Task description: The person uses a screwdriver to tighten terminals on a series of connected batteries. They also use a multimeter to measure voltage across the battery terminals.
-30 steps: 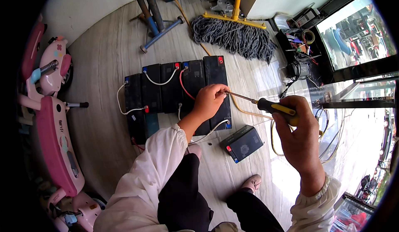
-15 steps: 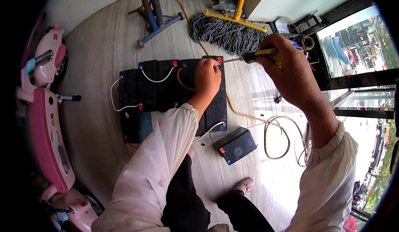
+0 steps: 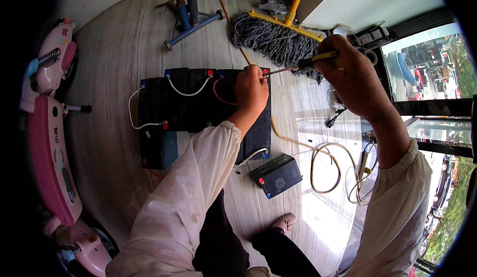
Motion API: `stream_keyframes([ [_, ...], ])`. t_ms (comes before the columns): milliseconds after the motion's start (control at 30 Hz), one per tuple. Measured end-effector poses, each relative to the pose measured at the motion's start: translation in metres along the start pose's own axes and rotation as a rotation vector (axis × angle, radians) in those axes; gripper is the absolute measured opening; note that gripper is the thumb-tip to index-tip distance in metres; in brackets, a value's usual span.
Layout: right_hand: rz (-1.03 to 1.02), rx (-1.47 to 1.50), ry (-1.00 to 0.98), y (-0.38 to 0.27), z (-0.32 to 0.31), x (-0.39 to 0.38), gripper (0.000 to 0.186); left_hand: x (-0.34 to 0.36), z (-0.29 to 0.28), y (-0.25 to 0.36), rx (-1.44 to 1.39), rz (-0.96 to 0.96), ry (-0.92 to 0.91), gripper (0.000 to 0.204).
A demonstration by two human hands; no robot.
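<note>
Several black batteries [image 3: 200, 109] stand packed together on the floor, with red and blue terminals and short white and red cables [image 3: 189, 94] joining some of them. My right hand [image 3: 354, 78] is wrapped round the yellow and black handle of a screwdriver [image 3: 306, 64], held sideways. Its tip reaches the red terminal at the group's far right corner. At that same terminal, the fingertips of my left hand [image 3: 251, 92] are pinched together; what lies between them is too small to make out. One separate black battery [image 3: 278, 176] sits nearer to me, apart from the group.
A grey string mop [image 3: 274, 37] with a yellow frame lies beyond the batteries, beside a blue metal stand [image 3: 193, 28]. On the right, a yellowish cable [image 3: 312, 172] loops over the floor near glass doors. A pink ride-on scooter [image 3: 52, 153] stands along the left.
Both hands stay at the same terminal, with the screwdriver still pointing at it. The whole view has shifted slightly, and the right hand sits a little further right in it.
</note>
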State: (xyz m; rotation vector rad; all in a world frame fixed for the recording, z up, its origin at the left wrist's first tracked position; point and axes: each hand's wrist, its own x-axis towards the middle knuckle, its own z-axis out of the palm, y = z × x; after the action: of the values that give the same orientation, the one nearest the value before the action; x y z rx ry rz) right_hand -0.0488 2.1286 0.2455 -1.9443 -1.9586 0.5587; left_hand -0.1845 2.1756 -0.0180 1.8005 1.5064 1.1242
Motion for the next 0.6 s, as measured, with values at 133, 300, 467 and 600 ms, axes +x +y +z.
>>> stream_keyframes([
  [133, -0.139, -0.123, 0.03, 0.008, 0.0, 0.007, 0.024, -0.003, -0.005, -0.003, -0.016, 0.068, -0.089, 0.02],
  [300, -0.101, -0.194, 0.0, -0.008, -0.004, 0.025, 0.025, -0.036, -0.033, -0.018, 0.133, 0.387, -0.204, 0.03],
  [467, 0.143, -0.344, -0.039, -0.013, -0.006, 0.05, 0.024, -0.046, -0.043, -0.013, 0.155, 0.511, -0.267, 0.044],
  [600, -0.109, -0.196, 0.098, -0.003, 0.002, 0.052, 0.027, -0.047, -0.05, -0.014, 0.217, 0.512, -0.254, 0.053],
])
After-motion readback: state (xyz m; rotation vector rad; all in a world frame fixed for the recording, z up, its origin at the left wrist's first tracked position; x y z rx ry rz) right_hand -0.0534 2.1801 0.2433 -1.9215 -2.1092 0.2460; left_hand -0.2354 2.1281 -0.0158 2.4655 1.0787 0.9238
